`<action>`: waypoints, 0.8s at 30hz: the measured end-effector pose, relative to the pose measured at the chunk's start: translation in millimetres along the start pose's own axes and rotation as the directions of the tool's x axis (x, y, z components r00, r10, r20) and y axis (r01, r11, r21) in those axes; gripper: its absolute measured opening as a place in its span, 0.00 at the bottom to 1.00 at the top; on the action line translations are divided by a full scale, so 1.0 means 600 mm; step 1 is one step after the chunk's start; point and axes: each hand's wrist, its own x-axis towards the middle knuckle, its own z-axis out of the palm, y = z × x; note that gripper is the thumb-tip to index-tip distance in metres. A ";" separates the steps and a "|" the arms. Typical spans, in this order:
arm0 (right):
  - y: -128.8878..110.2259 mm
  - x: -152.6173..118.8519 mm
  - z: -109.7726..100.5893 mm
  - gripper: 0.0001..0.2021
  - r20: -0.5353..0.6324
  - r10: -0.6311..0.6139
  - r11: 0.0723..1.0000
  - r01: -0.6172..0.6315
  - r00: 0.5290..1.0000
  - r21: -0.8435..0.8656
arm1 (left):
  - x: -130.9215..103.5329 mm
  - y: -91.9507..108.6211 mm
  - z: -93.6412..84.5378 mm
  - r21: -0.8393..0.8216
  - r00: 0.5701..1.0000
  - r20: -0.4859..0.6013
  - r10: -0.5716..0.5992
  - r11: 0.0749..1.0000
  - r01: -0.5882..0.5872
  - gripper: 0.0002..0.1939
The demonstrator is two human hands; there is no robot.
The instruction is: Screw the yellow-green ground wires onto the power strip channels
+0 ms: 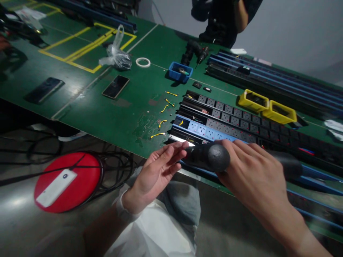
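My right hand (254, 171) is wrapped round the grip of a black power screwdriver (218, 157), its rounded back end facing me. The tool's nose points left, toward my left hand (152, 175). There the thumb and fingers are drawn together at the front of the tool; whatever they pinch is too small to make out. Beneath and beyond the tool lie several power strips with rows of sockets, a blue strip (211, 134) among black ones (225, 116). Short yellow wires (162, 124) lie by their left ends.
Beyond the strips stand yellow bins (280, 112) and a blue bin (177, 73), near another power driver (202, 55). A phone (115, 86), a tape roll (143, 62) and a plastic bag (118, 57) lie leftward. A red stool (88, 178) stands below. Another person (222, 21) is across the table.
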 end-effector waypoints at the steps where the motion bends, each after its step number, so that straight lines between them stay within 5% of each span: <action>1: 0.000 0.001 0.001 0.09 -0.003 -0.001 1.000 0.001 1.000 0.001 | 0.001 -0.001 -0.002 -0.010 1.000 -0.003 0.005 1.000 -0.005 0.11; 8: 0.002 0.004 0.001 0.07 -0.008 0.009 1.000 -0.009 1.000 0.004 | 0.014 -0.004 -0.015 -0.074 0.993 -0.110 0.044 0.996 -0.052 0.20; 12: 0.003 0.004 0.001 0.07 -0.005 0.017 1.000 -0.017 1.000 0.003 | 0.022 -0.003 -0.020 -0.063 0.978 -0.189 0.086 0.993 -0.100 0.13; 24: 0.004 0.007 0.001 0.07 0.003 0.011 1.000 -0.011 1.000 0.007 | 0.022 -0.008 -0.034 -0.008 0.978 -0.047 0.201 0.979 -0.202 0.16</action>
